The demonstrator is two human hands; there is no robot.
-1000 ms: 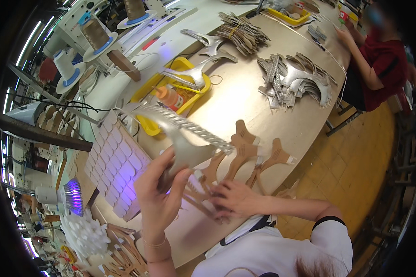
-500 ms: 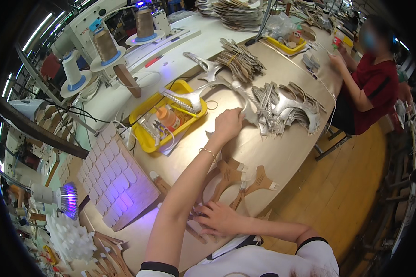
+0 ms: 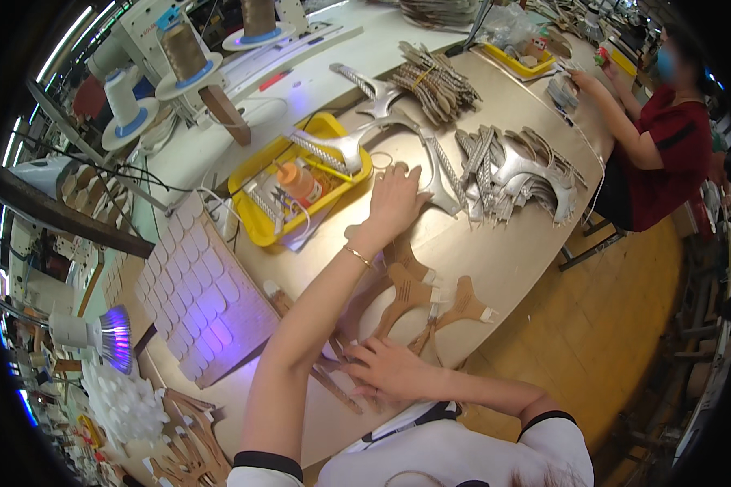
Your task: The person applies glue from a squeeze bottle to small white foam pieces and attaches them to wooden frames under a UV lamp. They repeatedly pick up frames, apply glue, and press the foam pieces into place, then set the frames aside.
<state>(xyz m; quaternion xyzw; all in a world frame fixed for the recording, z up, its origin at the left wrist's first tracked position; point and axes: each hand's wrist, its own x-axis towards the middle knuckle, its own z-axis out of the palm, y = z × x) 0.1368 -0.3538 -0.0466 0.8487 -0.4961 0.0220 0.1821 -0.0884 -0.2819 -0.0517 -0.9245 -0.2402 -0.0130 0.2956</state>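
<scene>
My left hand (image 3: pixel 395 200) reaches out over the table with its fingers apart, palm down, beside a silver Y-shaped strap piece (image 3: pixel 440 195). Whether its fingertips touch that piece is unclear. Close to my body, my right hand (image 3: pixel 388 369) lies with fingers spread on brown branching strap pieces. One brown piece (image 3: pixel 408 294) with a pale tip and another brown piece (image 3: pixel 465 303) lie just beyond it. More silver straps (image 3: pixel 512 174) are heaped to the right of my left hand.
A yellow tray (image 3: pixel 260 231) holds an orange glue bottle (image 3: pixel 300 183) and small tools. A board of pale oval pieces (image 3: pixel 203 292) stands left, near a glowing lamp (image 3: pixel 114 339). Thread cones (image 3: pixel 183 53) stand at the back left. A co-worker in red (image 3: pixel 666 154) sits far right.
My left hand has shifted slightly left, and its fingers are more spread. My right hand stays on the brown pieces. The whole view has shifted a little.
</scene>
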